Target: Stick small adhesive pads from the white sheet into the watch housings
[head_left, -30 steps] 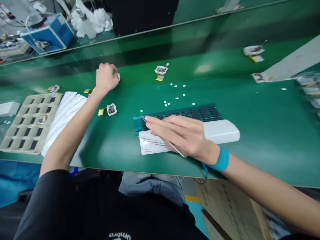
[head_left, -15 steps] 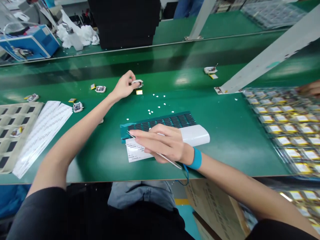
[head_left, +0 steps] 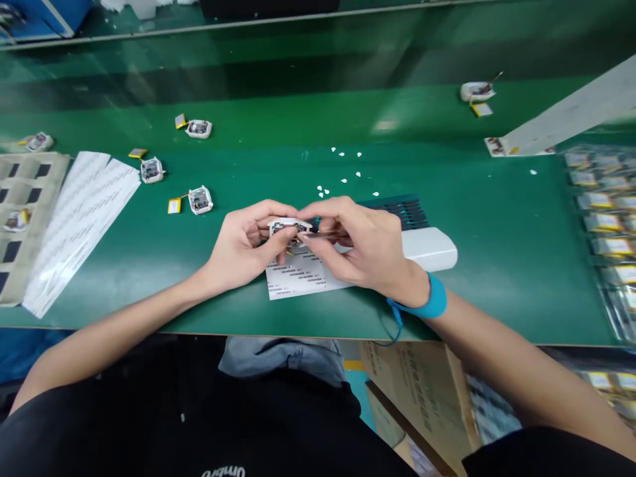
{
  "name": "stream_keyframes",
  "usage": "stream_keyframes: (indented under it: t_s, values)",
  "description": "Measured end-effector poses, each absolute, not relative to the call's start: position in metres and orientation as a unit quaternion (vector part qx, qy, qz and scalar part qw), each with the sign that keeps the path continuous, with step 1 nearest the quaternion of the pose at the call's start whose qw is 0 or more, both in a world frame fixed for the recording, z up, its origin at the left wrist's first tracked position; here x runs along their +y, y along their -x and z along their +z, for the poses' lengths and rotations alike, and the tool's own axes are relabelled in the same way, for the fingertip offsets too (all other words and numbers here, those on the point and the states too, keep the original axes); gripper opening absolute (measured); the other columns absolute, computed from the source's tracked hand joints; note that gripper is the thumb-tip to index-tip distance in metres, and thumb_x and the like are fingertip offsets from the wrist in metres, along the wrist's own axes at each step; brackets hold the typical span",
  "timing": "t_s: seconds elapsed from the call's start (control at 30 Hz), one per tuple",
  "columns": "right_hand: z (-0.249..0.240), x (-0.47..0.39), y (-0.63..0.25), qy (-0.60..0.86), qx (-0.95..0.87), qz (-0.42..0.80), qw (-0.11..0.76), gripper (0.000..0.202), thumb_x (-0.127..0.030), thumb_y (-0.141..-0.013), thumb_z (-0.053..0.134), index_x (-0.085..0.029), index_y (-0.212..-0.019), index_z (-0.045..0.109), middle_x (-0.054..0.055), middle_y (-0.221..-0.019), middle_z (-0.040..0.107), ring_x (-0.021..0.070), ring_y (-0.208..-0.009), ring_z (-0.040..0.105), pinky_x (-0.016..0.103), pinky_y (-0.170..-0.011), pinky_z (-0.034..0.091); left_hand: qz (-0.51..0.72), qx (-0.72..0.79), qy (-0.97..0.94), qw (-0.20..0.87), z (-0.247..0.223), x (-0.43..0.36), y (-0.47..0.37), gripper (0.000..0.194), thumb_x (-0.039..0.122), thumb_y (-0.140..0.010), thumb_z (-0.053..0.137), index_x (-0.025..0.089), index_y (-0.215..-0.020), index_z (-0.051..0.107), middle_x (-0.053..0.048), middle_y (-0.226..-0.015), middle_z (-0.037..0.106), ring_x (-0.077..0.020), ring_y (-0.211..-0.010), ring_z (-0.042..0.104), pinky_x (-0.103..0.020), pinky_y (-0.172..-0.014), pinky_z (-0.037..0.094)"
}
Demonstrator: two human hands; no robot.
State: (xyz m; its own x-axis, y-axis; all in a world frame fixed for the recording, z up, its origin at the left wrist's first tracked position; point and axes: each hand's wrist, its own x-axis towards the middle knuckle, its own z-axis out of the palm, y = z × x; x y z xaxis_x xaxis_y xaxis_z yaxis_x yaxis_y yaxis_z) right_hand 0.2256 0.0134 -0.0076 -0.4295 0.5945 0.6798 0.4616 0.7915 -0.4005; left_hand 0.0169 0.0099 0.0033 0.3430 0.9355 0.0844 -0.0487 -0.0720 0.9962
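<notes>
My left hand (head_left: 246,246) grips a small white device housing (head_left: 290,229) with circuitry inside, its thumb across the front. Against the right side of that housing, my right hand (head_left: 365,242) pinches metal tweezers (head_left: 325,235), whose tips are hard to make out. A blue strap (head_left: 431,296) circles the right wrist. Under the hands lie a printed white sheet (head_left: 293,278) and a row of black strips (head_left: 405,211). A rolled white liner (head_left: 430,248) sits to their right. Small white pieces (head_left: 344,180) are scattered behind the hands.
Several open housings with yellow batteries, one of them here (head_left: 200,199), lie at the left. Farther left are white printed strips (head_left: 82,218) and a beige tray (head_left: 59,175). A grey post (head_left: 561,109) stands at the right, beside a clear tray of batteries (head_left: 603,291).
My left hand has brought the housing from the back of the table to the middle. My right hand has lifted the tweezers to it. The view has tilted down.
</notes>
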Motion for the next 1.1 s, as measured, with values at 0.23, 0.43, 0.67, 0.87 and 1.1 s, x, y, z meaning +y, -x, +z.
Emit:
stream_keyframes:
  t_s: [0.23,0.43,0.67,0.87,1.1]
  values:
    - [-0.010,0.010,-0.224,0.302,-0.858,0.029,0.414,0.014,-0.031,-0.107,0.062,-0.020,-0.110,0.070,-0.006,-0.071,0.066,0.0066,-0.054,0.057,0.019,-0.049,0.041,0.449,0.389,-0.590,0.547,0.001,0.001,-0.013,0.018,0.026,-0.089,0.082,0.018,-0.105,0.080,-0.001,-0.081,0.079,-0.0097,-0.051,0.066,-0.020,-0.050,0.059]
    - [-0.015,0.006,-0.220,0.334,-0.852,-0.048,0.399,0.011,-0.024,-0.105,0.066,-0.022,-0.109,0.075,-0.003,-0.082,0.077,0.0073,-0.059,0.063,0.022,-0.049,0.040,0.446,0.415,-0.574,0.547,0.000,-0.007,-0.014,0.019,0.026,-0.093,0.078,0.017,-0.110,0.079,-0.004,-0.088,0.083,-0.0170,-0.066,0.079,-0.025,-0.060,0.068]
    - [-0.017,0.003,-0.220,0.316,-0.861,0.043,0.397,0.015,-0.015,-0.102,0.065,-0.021,-0.112,0.074,-0.001,-0.092,0.079,0.0095,-0.069,0.070,0.021,-0.053,0.047,0.459,0.430,-0.595,0.500,0.001,-0.012,-0.014,0.013,0.023,-0.095,0.076,0.019,-0.105,0.083,-0.004,-0.092,0.084,-0.0157,-0.068,0.079,-0.022,-0.057,0.065]
    - [-0.012,0.008,-0.219,0.321,-0.838,0.068,0.437,0.013,-0.016,-0.101,0.067,-0.024,-0.107,0.076,0.001,-0.092,0.079,0.0139,-0.074,0.071,0.026,-0.062,0.055,0.441,0.433,-0.591,0.518,0.003,-0.009,-0.012,0.010,0.024,-0.092,0.078,0.019,-0.099,0.083,-0.002,-0.085,0.081,-0.0136,-0.054,0.073,-0.022,-0.050,0.062]
    - [-0.015,0.013,-0.224,0.326,-0.839,0.020,0.436,0.015,-0.014,-0.101,0.066,-0.024,-0.105,0.076,0.002,-0.096,0.082,0.0156,-0.078,0.076,0.028,-0.067,0.060,0.396,0.406,-0.572,0.592,0.008,-0.002,-0.008,0.006,0.023,-0.092,0.077,0.019,-0.094,0.082,-0.001,-0.073,0.077,-0.0155,-0.047,0.071,-0.023,-0.042,0.056]
